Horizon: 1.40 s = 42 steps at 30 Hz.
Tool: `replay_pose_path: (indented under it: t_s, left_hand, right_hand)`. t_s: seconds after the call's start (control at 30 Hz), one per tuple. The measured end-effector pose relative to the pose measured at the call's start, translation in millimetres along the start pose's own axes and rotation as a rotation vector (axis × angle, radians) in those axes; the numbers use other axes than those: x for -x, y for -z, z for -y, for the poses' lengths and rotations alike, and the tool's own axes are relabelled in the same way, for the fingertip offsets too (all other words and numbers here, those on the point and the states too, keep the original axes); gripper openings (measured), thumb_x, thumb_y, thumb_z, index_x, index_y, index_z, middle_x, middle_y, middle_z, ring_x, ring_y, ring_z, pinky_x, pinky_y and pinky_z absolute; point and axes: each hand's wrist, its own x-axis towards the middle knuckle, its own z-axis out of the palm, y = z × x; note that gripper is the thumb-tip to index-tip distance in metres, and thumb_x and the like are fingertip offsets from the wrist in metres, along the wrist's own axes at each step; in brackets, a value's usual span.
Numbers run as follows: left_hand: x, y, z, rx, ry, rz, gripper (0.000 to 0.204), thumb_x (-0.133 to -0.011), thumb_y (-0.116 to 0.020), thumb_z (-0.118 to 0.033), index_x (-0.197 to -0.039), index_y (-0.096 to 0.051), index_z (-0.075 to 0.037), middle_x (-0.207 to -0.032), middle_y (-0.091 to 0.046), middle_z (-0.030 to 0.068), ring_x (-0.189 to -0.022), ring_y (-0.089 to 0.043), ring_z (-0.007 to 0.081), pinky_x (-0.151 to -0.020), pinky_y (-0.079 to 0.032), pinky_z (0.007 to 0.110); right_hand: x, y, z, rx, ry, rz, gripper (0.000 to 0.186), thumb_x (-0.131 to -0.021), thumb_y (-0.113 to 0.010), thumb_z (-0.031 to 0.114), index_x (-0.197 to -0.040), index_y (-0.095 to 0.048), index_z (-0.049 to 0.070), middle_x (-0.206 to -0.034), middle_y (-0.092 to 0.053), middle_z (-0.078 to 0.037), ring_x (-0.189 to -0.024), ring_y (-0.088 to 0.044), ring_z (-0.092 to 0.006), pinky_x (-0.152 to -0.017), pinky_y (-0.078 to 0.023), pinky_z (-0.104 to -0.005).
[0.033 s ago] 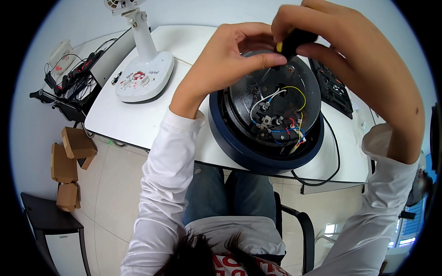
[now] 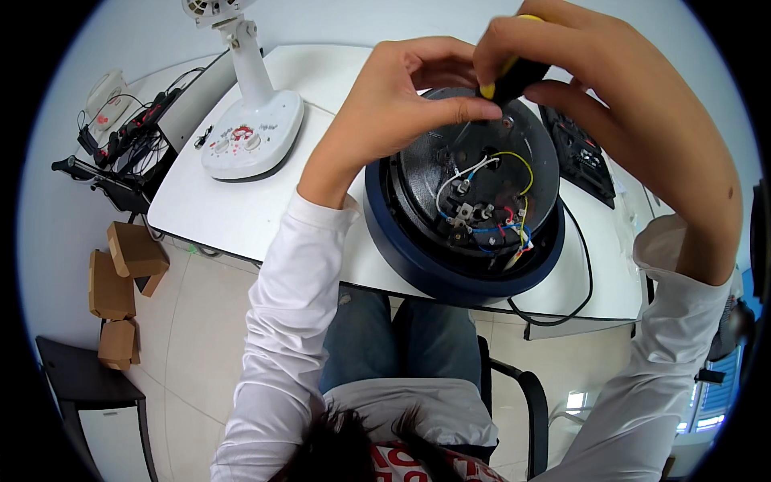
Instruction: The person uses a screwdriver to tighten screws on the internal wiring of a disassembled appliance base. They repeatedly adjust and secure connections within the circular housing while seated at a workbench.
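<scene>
At your far left, three brown cardboard boxes [image 2: 112,285] are on the floor [image 2: 197,345]. Next comes the white surface [image 2: 217,213], and on its left part stands a white fan [image 2: 261,136] with two knobs on its base.

Your left hand [image 2: 393,100] is above the left far side of the round dark blue housing [image 2: 450,277]. Its fingers are bent, and the thumb points to the right, close to the lower end of a black and yellow handle [image 2: 518,79]. The fingertips are partly hidden, so I cannot tell if they grip something.

The housing rests on the surface in front of your lap, and inside its rim sits a black round part [image 2: 426,193]. On this part you have a white wire [image 2: 440,193], a yellow-green wire [image 2: 532,167] and some blue and red ones.

Your right hand [image 2: 578,56] holds the handle, which is tilted, with the fingers closed around it. Farther right lie an open black case [image 2: 585,161] and a looped black cable [image 2: 591,277].
</scene>
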Motion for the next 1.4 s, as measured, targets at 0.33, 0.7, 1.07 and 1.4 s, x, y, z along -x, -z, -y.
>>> replay_pose_path:
  t_s: [0.33,0.7,1.07,1.4]
  left_hand:
    - [-4,-26,9,-0.350,-0.189,-0.207,0.055,-0.058,-0.087,-0.024,-0.098,-0.057,-0.001,-0.092,-0.061,0.0094,-0.087,-0.060,0.0171,-0.076,-0.048,0.031]
    - [7,-8,-3,0.167,0.095,0.213,0.031,-0.083,-0.067,-0.002,-0.113,-0.060,-0.001,-0.106,-0.065,0.0051,-0.098,-0.060,0.0129,-0.092,-0.046,0.028]
    - [15,-15,3,-0.282,-0.032,-0.272,0.043,-0.063,-0.084,-0.017,-0.094,-0.057,-0.003,-0.087,-0.065,0.0063,-0.084,-0.064,0.0168,-0.085,-0.051,0.031]
    - [12,-12,-12,-0.014,0.078,0.042,0.046,-0.079,-0.076,-0.020,-0.117,-0.057,-0.003,-0.107,-0.066,0.0078,-0.097,-0.063,0.0168,-0.090,-0.047,0.031]
  right_hand:
    - [-17,5,12,0.033,-0.166,0.059,0.034,-0.091,-0.057,0.038,-0.093,-0.055,0.005,-0.076,-0.062,-0.012,-0.066,-0.062,-0.0257,-0.061,-0.049,-0.0343]
    - [-6,-35,16,0.178,-0.055,-0.318,0.026,-0.091,-0.058,0.029,-0.092,-0.056,0.003,-0.076,-0.062,-0.011,-0.065,-0.061,-0.0255,-0.062,-0.049,-0.0320]
    - [-17,-53,48,0.047,-0.150,-0.687,0.024,-0.090,-0.061,0.026,-0.093,-0.054,0.003,-0.080,-0.061,-0.013,-0.067,-0.061,-0.0250,-0.062,-0.049,-0.0328]
    - [-1,-33,-7,0.070,0.256,-0.469,0.029,-0.090,-0.060,0.027,-0.081,-0.052,0.000,-0.061,-0.056,-0.010,-0.056,-0.058,-0.0247,-0.056,-0.047,-0.0334]
